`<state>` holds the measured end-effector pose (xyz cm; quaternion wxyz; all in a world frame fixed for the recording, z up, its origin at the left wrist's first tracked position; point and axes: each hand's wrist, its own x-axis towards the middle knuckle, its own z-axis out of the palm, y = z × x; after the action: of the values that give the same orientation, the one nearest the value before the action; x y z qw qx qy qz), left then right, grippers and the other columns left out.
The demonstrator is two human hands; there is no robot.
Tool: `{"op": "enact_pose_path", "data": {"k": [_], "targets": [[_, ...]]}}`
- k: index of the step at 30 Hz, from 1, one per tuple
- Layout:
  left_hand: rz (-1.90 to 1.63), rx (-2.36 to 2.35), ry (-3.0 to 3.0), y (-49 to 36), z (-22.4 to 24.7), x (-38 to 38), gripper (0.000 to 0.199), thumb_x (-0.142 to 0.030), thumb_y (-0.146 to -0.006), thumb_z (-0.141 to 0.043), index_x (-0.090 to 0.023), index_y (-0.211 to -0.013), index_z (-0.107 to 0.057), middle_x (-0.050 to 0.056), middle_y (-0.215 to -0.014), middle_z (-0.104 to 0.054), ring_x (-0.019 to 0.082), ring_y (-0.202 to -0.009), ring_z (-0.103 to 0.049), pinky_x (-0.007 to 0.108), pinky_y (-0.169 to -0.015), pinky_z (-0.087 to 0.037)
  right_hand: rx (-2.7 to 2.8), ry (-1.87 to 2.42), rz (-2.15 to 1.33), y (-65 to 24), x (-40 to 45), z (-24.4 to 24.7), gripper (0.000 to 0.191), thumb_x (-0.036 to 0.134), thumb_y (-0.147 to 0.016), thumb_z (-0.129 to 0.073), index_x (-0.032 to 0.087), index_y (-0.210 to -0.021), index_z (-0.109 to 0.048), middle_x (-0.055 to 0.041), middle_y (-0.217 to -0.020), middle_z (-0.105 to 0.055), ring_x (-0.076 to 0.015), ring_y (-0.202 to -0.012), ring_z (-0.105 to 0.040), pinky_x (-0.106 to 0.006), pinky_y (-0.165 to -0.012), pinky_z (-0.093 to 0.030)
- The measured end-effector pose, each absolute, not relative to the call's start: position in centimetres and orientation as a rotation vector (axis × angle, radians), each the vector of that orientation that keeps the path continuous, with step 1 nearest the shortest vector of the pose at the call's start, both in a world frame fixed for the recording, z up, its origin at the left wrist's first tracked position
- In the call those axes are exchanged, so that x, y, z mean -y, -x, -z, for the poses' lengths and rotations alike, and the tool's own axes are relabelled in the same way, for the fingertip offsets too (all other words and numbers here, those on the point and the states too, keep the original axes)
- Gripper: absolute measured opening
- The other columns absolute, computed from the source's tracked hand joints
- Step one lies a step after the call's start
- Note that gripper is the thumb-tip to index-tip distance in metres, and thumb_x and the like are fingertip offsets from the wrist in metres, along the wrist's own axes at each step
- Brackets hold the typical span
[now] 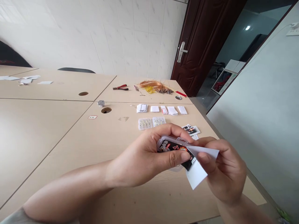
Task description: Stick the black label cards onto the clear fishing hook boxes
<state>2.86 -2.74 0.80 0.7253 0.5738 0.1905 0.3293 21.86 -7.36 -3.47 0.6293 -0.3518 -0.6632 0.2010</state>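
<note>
My left hand (pixel 151 152) is closed around a clear plastic box (pixel 167 138), its thumb pressing on a black printed sticker (pixel 174 146) that lies over the box. The fingers of my right hand (pixel 226 168) pinch the white backing paper (pixel 197 175), which is folded back from the sticker's right end. Part of the box and sticker is hidden behind my left thumb and fingers. Just beyond my hands are two clear boxes (pixel 145 123) with small pale-and-dark pieces inside, and a few more black printed stickers (pixel 192 130) on the table.
Small white card stacks (pixel 172 110) stand in a row across the wooden table (pixel 105 140). Farther back lie red-handled pliers (pixel 120 87) and a bundle of copper-coloured wires (pixel 154 84). A round cable hole (pixel 106 110) has a metal cap (pixel 101 103) beside it. A wall is at right.
</note>
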Motion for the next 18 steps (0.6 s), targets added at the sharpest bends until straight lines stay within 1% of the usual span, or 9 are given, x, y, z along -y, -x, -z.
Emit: {"op": "enact_pose_path", "data": {"k": [4,6,9,12,14,16,18], "targets": [[-0.732,-0.417,-1.259,-2.87,-0.68,2.77,0.009,-0.021,-0.093,-0.073,-0.020,-0.100,-0.067,-0.002,-0.083,-0.064,0.007,-0.073,-0.055,0.017,-0.069,-0.049,1.509,0.793,-0.460,-22.08,7.46,3.80,0.008,0.019,-0.095,-0.067,0.027,-0.092,-0.065,0.0017,-0.091,-0.078,-0.0152,-0.076,-0.074,-0.027,-0.065,-0.060],[-0.738,-0.427,-1.277,-2.81,-0.53,2.80,0.009,-0.023,-0.093,-0.073,-0.021,-0.100,-0.067,-0.002,-0.085,-0.065,0.008,-0.075,-0.056,0.019,-0.071,-0.051,1.507,0.785,-0.457,-22.23,7.52,3.94,0.009,0.019,-0.096,-0.066,0.028,-0.094,-0.065,0.0004,-0.092,-0.079,-0.0175,-0.077,-0.075,-0.030,-0.064,-0.061],[-0.751,-0.443,-1.296,-2.78,-0.35,2.85,0.009,-0.025,-0.094,-0.072,-0.022,-0.101,-0.068,0.000,-0.092,-0.067,0.010,-0.077,-0.058,0.023,-0.074,-0.053,1.500,0.749,-0.455,-22.47,7.54,4.05,0.011,0.019,-0.098,-0.062,0.028,-0.098,-0.066,-0.0012,-0.086,-0.078,-0.0189,-0.070,-0.074,-0.034,-0.062,-0.060],[-0.754,-0.453,-1.306,-2.86,-0.36,2.90,0.011,-0.026,-0.093,-0.072,-0.021,-0.101,-0.067,0.001,-0.093,-0.067,0.011,-0.076,-0.059,0.024,-0.072,-0.053,1.496,0.707,-0.476,-22.60,7.48,4.01,0.012,0.020,-0.099,-0.059,0.029,-0.100,-0.066,-0.0022,-0.082,-0.077,-0.0195,-0.066,-0.073,-0.035,-0.059,-0.058],[-0.759,-0.464,-1.309,-2.93,-0.49,2.95,0.012,-0.027,-0.093,-0.073,-0.021,-0.101,-0.067,0.001,-0.092,-0.067,0.011,-0.076,-0.059,0.023,-0.070,-0.053,1.504,0.688,-0.505,-22.59,7.45,3.91,0.010,0.023,-0.100,-0.059,0.030,-0.102,-0.067,-0.0023,-0.082,-0.076,-0.0199,-0.069,-0.073,-0.035,-0.061,-0.059],[-0.761,-0.481,-1.307,-2.97,-0.69,3.03,0.013,-0.028,-0.093,-0.073,-0.020,-0.101,-0.067,0.001,-0.091,-0.067,0.011,-0.076,-0.060,0.024,-0.070,-0.053,1.503,0.687,-0.531,-22.47,7.46,3.77,0.008,0.026,-0.098,-0.063,0.031,-0.103,-0.067,-0.0014,-0.084,-0.076,-0.0195,-0.071,-0.072,-0.036,-0.063,-0.060],[-0.764,-0.490,-1.312,-3.00,-0.87,3.12,0.015,-0.029,-0.092,-0.074,-0.020,-0.101,-0.067,0.000,-0.088,-0.065,0.011,-0.075,-0.058,0.023,-0.069,-0.052,1.499,0.713,-0.537,-22.23,7.49,3.60,0.009,0.028,-0.095,-0.069,0.030,-0.103,-0.068,0.0001,-0.085,-0.075,-0.0180,-0.070,-0.072,-0.034,-0.063,-0.060]]}}
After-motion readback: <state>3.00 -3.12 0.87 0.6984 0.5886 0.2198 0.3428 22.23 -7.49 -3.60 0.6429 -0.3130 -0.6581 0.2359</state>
